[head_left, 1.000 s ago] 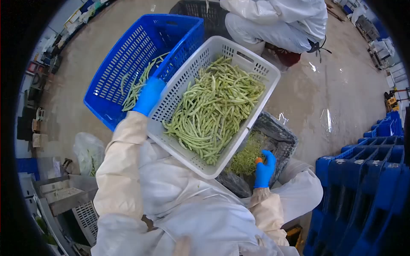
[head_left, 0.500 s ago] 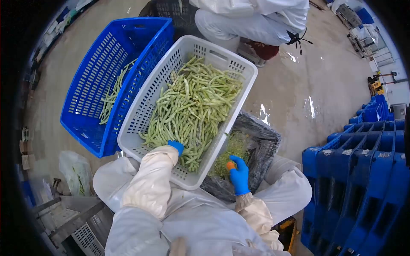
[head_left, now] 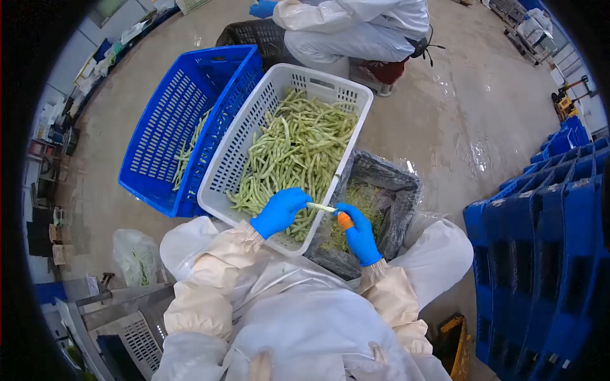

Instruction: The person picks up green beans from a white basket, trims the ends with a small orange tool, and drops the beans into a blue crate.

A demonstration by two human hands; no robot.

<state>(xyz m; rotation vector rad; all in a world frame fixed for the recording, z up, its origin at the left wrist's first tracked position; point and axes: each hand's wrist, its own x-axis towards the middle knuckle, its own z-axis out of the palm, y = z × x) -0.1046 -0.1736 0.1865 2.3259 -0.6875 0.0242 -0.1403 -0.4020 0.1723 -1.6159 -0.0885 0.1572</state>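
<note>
My left hand [head_left: 279,213], in a blue glove, is closed on one end of a pale green bean [head_left: 321,207] above the front of the white crate. The bean's other end meets the fingers of my right hand [head_left: 360,236], also gloved in blue. That hand is wrapped round a small tool with an orange handle [head_left: 345,221]; its working end is hidden. Many more green beans [head_left: 295,149] fill the white crate [head_left: 219,166]. Below my right hand, a crate lined with black plastic [head_left: 406,202] holds green trimmings [head_left: 362,197].
On the left stands a blue crate [head_left: 143,152] with some beans. Across from me sits a co-worker in white [head_left: 356,44], beside a black crate [head_left: 251,38]. Stacked blue pallets [head_left: 534,254] rise at the right. A clear plastic bag [head_left: 136,254] lies at lower left.
My left hand has come up out of the bean pile with a bean and moved right. My right hand has risen to meet it, still gripping the orange-handled tool. The view has shifted.
</note>
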